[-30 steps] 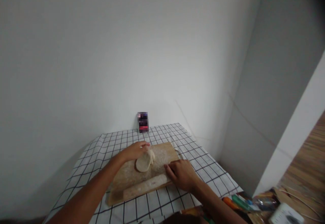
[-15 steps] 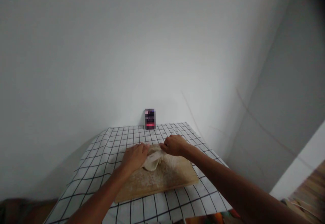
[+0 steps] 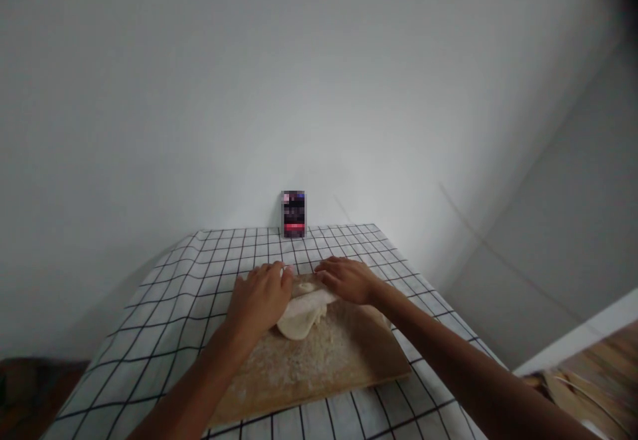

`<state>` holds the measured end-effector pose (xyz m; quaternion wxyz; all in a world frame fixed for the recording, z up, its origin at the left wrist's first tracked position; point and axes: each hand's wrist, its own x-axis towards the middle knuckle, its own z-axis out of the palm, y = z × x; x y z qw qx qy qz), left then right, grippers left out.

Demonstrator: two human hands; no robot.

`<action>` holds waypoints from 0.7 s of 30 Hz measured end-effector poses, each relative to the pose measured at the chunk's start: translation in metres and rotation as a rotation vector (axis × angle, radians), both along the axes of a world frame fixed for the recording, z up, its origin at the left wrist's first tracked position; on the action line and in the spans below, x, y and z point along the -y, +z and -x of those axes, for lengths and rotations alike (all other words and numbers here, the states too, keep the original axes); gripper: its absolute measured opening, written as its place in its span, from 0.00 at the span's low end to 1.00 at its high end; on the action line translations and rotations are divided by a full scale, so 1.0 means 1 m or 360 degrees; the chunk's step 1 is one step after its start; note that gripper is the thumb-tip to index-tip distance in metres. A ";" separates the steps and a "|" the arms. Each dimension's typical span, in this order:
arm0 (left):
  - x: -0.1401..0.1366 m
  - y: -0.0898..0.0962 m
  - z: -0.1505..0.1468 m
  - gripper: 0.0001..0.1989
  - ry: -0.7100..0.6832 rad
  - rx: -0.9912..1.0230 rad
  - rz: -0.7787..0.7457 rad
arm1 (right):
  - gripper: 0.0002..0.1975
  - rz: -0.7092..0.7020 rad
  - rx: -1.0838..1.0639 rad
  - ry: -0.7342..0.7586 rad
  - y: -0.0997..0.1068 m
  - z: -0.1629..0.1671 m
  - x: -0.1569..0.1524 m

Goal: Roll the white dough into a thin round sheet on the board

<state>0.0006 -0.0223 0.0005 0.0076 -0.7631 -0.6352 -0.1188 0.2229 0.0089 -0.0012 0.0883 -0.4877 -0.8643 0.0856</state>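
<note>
A pale, floured rolling pin lies slantwise across a flat piece of dough on a wooden board. My left hand is over the pin's left end, its fingers bent over the far side. Over the right end, my right hand has its fingers laid forward and slightly curved. Both hands cover the pin's ends, so only the middle shows. A rounded lobe of dough sticks out on the near side, and a bit of it shows beyond the pin.
Loose flour and small crumbs are scattered over the board. A black-and-white checked cloth covers the table. At the back, a small blurred-out upright object stands against the white wall. Wooden flooring shows at the lower right.
My right hand has gone from a tight fist to flatter fingers over the pin. More of the pin and dough shows between my hands. The view has tipped, bringing the board lower.
</note>
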 end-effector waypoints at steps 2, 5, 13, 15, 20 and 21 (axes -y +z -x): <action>-0.001 0.000 -0.002 0.20 -0.0018 -0.0024 0.0001 | 0.23 -0.0054 -0.0068 0.0000 -0.007 -0.003 0.004; 0.001 -0.003 -0.003 0.21 -0.0047 -0.0047 -0.0068 | 0.21 -0.0174 -0.0112 -0.0085 -0.013 -0.004 0.017; 0.030 -0.008 -0.004 0.23 -0.0211 -0.0003 -0.0236 | 0.23 -0.0290 -0.0217 -0.0239 -0.025 -0.001 0.066; 0.037 -0.008 -0.005 0.23 -0.0236 0.0033 -0.0229 | 0.23 -0.0288 -0.0221 -0.0279 -0.028 0.000 0.074; 0.034 -0.006 -0.005 0.23 -0.0337 0.0300 -0.0064 | 0.22 -0.0259 -0.0115 -0.0268 -0.020 0.001 0.073; 0.031 -0.006 -0.004 0.23 -0.0346 0.0346 -0.0038 | 0.21 -0.0246 -0.0067 -0.0263 -0.015 0.002 0.071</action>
